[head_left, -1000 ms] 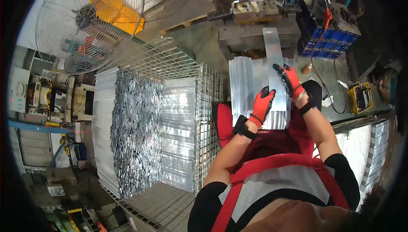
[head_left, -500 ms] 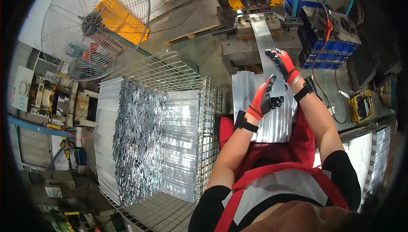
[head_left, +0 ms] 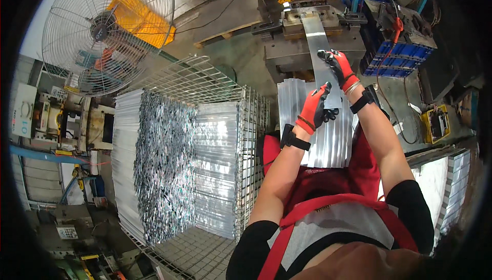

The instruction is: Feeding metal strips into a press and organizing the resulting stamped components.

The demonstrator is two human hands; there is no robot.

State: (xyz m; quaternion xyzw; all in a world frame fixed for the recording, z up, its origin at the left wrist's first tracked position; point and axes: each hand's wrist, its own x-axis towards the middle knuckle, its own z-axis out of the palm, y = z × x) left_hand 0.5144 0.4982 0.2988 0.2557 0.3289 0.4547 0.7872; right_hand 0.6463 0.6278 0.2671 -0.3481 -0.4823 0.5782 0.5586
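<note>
OK, head view, the only one. You've got one long flat metal strip (head_left: 316,44) in both gloved hands, slanting away from you, far end up at the die block (head_left: 292,19) of the press (head_left: 277,54). It overlaps the block in this view; can't tell how firmly it's seated. Near end sits above the stack of strips (head_left: 328,144) by your lap.

Left hand (head_left: 313,110): closed on the strip's near end, at its left side, thumb up top, dark fingertips by the end edge. Right hand (head_left: 342,70): further up, on the right edge, fingers bent in, thumb and index at the metal. Exact finger contact underneath is hidden. Gloves are red with black fingers; a black band on each wrist.

Stack's strips run lengthwise away from you, slightly fanned, near ends over your red apron (head_left: 333,180).

To your left, a wire mesh cage (head_left: 251,152) holds packed strips (head_left: 215,152), bright edges showing mid-load. Beyond it, a round fan (head_left: 102,26) with an orange-yellow crate (head_left: 138,16) behind its guard. Right of the press: blue crates (head_left: 392,62); nearer you, a small yellow bin (head_left: 435,123).
</note>
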